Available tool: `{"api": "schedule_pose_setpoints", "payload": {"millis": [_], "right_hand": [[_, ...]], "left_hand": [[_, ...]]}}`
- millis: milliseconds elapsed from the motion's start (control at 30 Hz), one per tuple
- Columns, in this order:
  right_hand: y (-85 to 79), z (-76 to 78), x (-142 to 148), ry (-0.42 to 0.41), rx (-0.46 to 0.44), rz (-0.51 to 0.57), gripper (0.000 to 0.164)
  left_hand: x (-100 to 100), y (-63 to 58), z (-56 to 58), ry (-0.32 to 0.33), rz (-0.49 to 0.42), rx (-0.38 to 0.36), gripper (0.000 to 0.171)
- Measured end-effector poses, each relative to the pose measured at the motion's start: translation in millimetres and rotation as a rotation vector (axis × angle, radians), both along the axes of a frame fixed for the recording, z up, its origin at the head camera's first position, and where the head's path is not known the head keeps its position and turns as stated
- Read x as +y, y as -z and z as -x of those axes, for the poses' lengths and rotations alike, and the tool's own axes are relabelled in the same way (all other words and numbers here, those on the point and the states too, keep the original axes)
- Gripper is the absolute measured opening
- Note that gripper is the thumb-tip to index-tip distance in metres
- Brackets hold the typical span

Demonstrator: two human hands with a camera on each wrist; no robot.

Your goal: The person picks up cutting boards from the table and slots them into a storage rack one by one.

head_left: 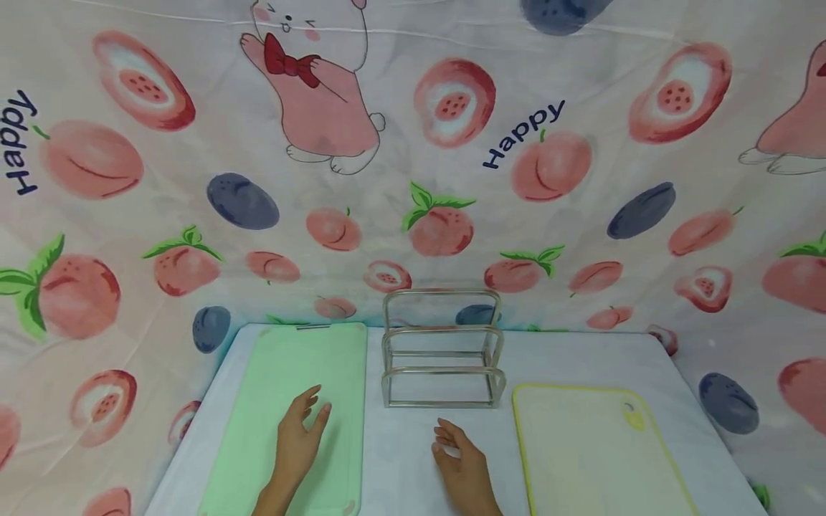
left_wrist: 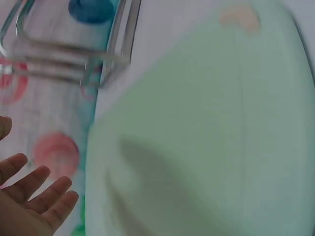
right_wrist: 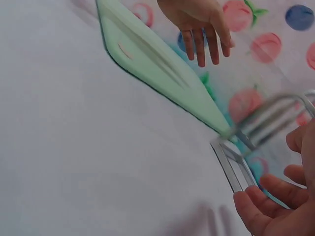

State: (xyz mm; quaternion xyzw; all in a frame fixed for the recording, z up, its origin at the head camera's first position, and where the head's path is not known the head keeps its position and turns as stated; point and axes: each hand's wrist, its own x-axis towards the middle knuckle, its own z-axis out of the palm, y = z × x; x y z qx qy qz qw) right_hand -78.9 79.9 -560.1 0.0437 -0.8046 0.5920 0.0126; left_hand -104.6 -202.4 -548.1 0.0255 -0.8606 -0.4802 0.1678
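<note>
Over the green cutting board (head_left: 303, 373) on the left hovers my left hand (head_left: 301, 437), fingers loosely spread and holding nothing; its shadow falls on the board in the left wrist view. My right hand (head_left: 463, 462) is above the white tabletop, between the two boards, with fingers relaxed and slightly bent around nothing. Just beyond the right hand stands a metal wire rack (head_left: 442, 370) with three upright loops. In the right wrist view the right fingers (right_wrist: 275, 196) overlap the rack's base. To the right lies a pale cutting board (head_left: 594, 444) with a yellow rim.
A cloth backdrop (head_left: 361, 193) printed with peaches, blue ovals and a bunny rises behind the white-covered table (head_left: 568, 355) and along both sides. The rack stands near the table's back edge, between the green board and the yellow-rimmed one.
</note>
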Motion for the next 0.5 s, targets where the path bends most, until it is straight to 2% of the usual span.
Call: {"api": "schedule_pose_setpoints", "payload": {"millis": [167,267,433,500], "right_hand": [[-4.5,1.1,-27.6,-0.083,-0.074,0.026,0.037],[-7.7,1.9,-42.7,-0.115,-0.074,0.054,0.035],[-9.4,3.4,-67.3,-0.157,-0.054,0.106,0.034],[-8.9,4.0,-76.7,-0.171,-0.021,0.091,0.035]], "left_hand": [[-37.5,0.3,-7.5,-0.092,-0.015,-0.102,0.046],[-54.5,-3.5,-12.9,-0.142,-0.009,-0.136,0.046],[-80.7,-6.2,-15.8,-0.238,0.009,-0.111,0.042],[-91.7,-6.4,-14.9,-0.271,0.031,-0.103,0.042]]}}
